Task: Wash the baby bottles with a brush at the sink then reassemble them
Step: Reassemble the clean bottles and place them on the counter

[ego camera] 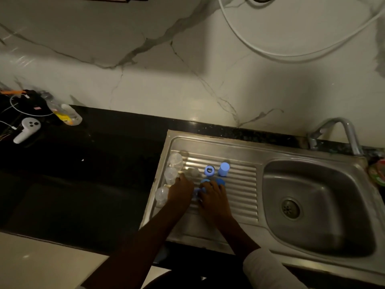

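Observation:
Three clear baby bottles [176, 160] [170, 174] [161, 195] stand along the left edge of the steel drainboard [239, 184]. A clear teat [193, 172] lies beside them. A blue cap [224, 168] and a blue ring [209, 170] stand further right. My left hand [181, 190] is curled next to the bottles, and what it holds is hidden. My right hand [212, 195] curls over blue ring parts [220, 181], with a pale blue piece [196, 193] showing between the two hands.
The sink basin [312, 205] with its drain lies to the right, and the tap [337, 130] stands behind it. A dark countertop [93, 163] stretches left, with a white device [27, 128], cables and a plastic bottle [66, 113] at its far left. The light is dim.

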{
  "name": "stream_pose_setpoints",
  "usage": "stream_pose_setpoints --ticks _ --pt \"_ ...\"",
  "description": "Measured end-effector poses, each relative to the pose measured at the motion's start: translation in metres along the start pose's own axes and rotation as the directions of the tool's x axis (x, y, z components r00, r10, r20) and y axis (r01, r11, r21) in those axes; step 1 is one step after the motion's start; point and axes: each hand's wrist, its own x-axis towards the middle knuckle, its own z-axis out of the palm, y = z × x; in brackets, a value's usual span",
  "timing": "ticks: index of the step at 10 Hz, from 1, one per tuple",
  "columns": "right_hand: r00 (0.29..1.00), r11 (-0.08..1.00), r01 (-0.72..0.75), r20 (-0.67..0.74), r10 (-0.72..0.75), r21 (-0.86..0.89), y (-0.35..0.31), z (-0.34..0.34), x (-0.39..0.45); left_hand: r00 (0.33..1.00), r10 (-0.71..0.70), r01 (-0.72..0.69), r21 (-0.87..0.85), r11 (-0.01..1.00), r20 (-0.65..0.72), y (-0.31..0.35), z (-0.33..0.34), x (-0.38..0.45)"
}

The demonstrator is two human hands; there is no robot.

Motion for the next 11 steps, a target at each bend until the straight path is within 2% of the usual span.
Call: stream_pose_setpoints --ticks 2,3,4,5,6,7,8,9,10,11 --pt "0.965 0.936 -0.191 -0.118 0.235 0.296 0.015 -0.039 -0.019 0.98 0.112 -0.161 -0.334 0.929 -0.163 0.003 -0.007 0.013" --pt "0.887 0.816 -0.385 -0.069 0.456 0.432 0.025 -0.061 -0.039 0.962 0.123 -0.235 -0.517 0.823 -0.242 0.019 -0.018 0.017" --pt "0.852 0.773 -0.495 0.049 0.521 0.397 0.066 -0.079 -0.045 0.991 0.13 -0.078 -0.692 0.718 0.024 0.042 -0.052 0.026" --pt "0.889 0.828 -0.441 0.038 0.457 0.348 0.116 -0.138 -0.026 0.967 0.232 -0.212 -0.825 0.524 -0.101 0.067 -0.112 0.039" --pt "0.857 0.542 -0.334 0.008 0.516 0.771 0.137 -0.247 0.004 0.928 0.319 -0.224 -0.972 0.07 -0.191 0.1 -0.196 0.04" --pt "0.91 -0.058 0.158 -0.123 0.395 0.986 0.148 -0.322 0.008 0.905 0.357 0.003 -0.835 -0.55 -0.232 0.125 -0.235 0.039" --pt "0.924 -0.147 0.137 -0.073 0.376 0.98 0.165 -0.298 -0.022 0.901 0.407 0.137 -0.795 -0.591 -0.148 0.145 -0.203 0.044" --pt "0.913 0.726 -0.329 0.006 0.408 0.604 0.205 -0.213 -0.071 0.874 0.448 -0.444 -0.687 0.575 -0.189 0.145 -0.128 0.066" --pt "0.853 0.899 -0.437 0.324 0.409 0.017 0.237 -0.145 -0.108 0.911 0.401 -0.391 -0.116 0.913 0.09 0.141 -0.07 0.074" --pt "0.839 0.779 -0.535 0.311 0.446 0.327 0.228 -0.182 -0.086 0.94 0.342 -0.315 -0.362 0.877 0.01 0.137 -0.092 0.073"
